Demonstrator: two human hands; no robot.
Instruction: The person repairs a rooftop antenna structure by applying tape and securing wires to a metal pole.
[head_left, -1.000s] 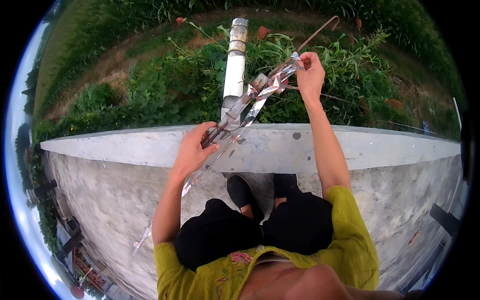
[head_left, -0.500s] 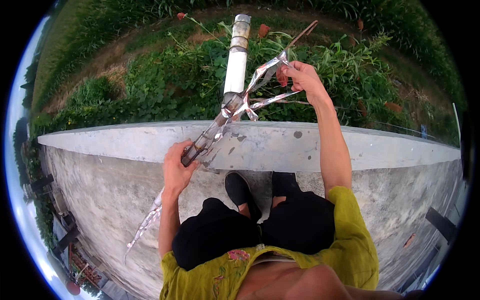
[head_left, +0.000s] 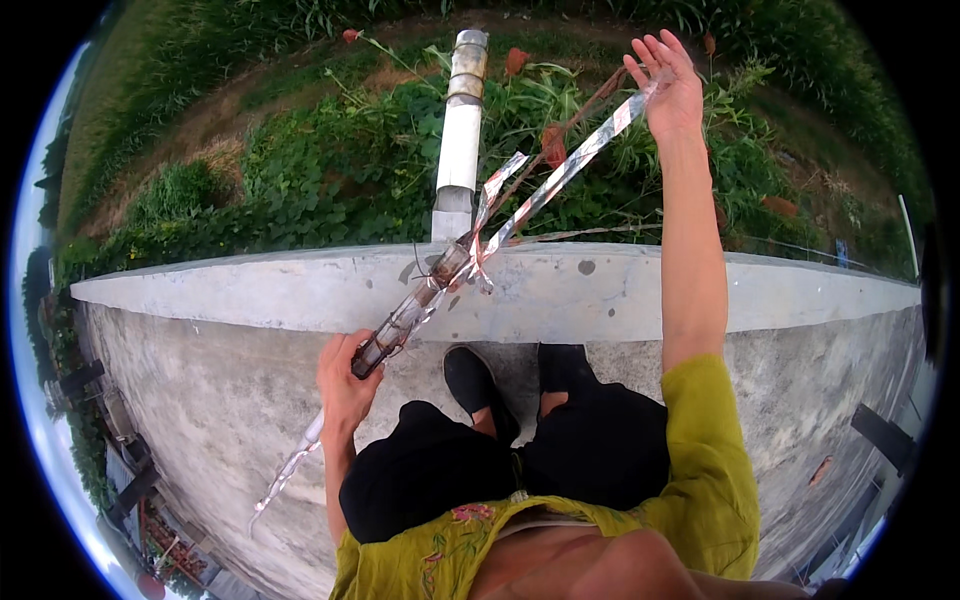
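My left hand (head_left: 348,378) is closed round the lower part of a brown, pole-like stick (head_left: 402,325), which slants up and away to the right over the wall. Shiny silvery-red ribbon is wound along it and bunches at its upper end. From there a striped ribbon (head_left: 572,178) stretches taut up to my right hand (head_left: 676,92). That hand is raised at the upper right, palm showing and fingers partly spread, with the ribbon's end against the palm; the exact grip is hard to see. Below my left hand, a ribbon-wrapped tail (head_left: 292,468) hangs down, thin at its tip.
A low concrete wall (head_left: 620,300) runs across in front of my feet. Behind it stands a white pipe (head_left: 460,145) among green plants (head_left: 330,190) and reddish flowers. My black shoes (head_left: 474,385) are on a grey concrete floor (head_left: 230,390).
My right hand has risen up and away, drawing the ribbon out straight; its fingers, pinched before, are now spread wider. My left hand and the stick have shifted slightly down and left.
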